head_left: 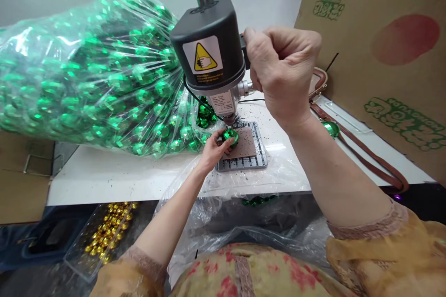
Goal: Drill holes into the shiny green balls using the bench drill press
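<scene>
My left hand (213, 151) grips a shiny green faceted ball (230, 136) between thumb and fingers. The ball sits under the lower end of a small black drill press (207, 46), over a brown board (244, 144) on the grey slotted base plate (260, 161). My right hand (284, 69) is closed in a fist at the right side of the press, round its handle (245, 51), most of which the hand hides. Dark specks of debris lie on the board and plate.
A big clear plastic bag (87, 74) of green faceted balls fills the left. Cardboard boxes (383, 79) stand at right and lower left. A brown strap (379, 169) and another green ball (330, 129) lie on the right. Below the white table (121, 176) is a bin of gold balls (111, 227).
</scene>
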Available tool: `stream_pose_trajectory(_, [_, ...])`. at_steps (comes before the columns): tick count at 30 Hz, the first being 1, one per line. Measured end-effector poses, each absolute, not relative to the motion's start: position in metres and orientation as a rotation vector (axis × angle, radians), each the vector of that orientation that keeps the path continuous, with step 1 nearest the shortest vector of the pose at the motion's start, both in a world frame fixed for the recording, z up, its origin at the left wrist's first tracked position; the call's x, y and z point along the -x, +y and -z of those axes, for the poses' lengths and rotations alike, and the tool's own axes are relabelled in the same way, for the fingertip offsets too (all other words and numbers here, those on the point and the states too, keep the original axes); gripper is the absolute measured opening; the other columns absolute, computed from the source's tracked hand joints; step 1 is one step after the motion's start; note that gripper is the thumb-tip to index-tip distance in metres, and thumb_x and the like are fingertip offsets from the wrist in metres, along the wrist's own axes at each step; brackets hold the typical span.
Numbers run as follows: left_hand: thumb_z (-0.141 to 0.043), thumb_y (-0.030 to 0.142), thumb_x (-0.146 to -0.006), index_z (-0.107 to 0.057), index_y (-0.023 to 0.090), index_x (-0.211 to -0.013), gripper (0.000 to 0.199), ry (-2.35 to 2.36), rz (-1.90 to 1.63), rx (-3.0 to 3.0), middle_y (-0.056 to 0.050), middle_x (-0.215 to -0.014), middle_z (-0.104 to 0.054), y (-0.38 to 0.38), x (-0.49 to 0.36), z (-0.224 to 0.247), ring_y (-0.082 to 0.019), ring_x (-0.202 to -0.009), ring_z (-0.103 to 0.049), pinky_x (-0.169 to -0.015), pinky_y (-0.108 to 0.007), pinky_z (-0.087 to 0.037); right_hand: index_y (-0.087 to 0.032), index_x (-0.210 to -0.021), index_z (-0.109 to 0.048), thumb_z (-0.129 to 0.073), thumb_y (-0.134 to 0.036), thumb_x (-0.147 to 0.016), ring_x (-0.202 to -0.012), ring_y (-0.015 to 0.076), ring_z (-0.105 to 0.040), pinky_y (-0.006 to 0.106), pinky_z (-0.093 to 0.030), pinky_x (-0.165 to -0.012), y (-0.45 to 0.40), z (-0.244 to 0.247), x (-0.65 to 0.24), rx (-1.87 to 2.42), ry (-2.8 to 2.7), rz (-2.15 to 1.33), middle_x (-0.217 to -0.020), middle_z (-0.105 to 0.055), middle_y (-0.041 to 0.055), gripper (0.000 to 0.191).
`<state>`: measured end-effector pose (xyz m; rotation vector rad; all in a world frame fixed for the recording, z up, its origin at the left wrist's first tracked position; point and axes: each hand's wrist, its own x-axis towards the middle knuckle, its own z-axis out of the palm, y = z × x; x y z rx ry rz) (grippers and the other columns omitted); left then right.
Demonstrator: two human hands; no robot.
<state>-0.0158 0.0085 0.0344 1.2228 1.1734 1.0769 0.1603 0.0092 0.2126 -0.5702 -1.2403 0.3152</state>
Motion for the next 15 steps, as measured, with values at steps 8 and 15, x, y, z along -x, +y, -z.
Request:
stream_pose_trajectory(8, [-0.095,0.024,-0.062,-0.074,0.021,-0.110,0.052,1.277,-1.205,-1.411,-0.002,-0.086,-0.071,0.003,0.004,-0.029,-0.016,-0.075,-0.061,-0.073,-0.027,-0.051,-0.021,-0.042,-0.035,-0.070,-0.028,-0.089,-0.036,0.0055,-0.024,0.035,-0.014,-0.044,0.008,-0.213,-0.160,0.544,-1.233,-0.342,-0.038,-0.033,-0.0061,0.058])
stream_pose_trajectory(15, [-0.094,0.016,-0.061,-0.073,0.021,-0.110,0.054,1.230,-1.263,-1.363,-0.006,-0.109,-0.070,-0.001,-0.001,-0.023,-0.026,-0.113,-0.062,-0.108,-0.035,-0.043,-0.023,-0.043,-0.035,-0.068,-0.055,-0.087,-0.037,0.0075,-0.022,0.035,-0.016,-0.044,0.011,-0.210,-0.161,0.558,-1.253,-0.314,-0.038,-0.032,-0.0049,0.063])
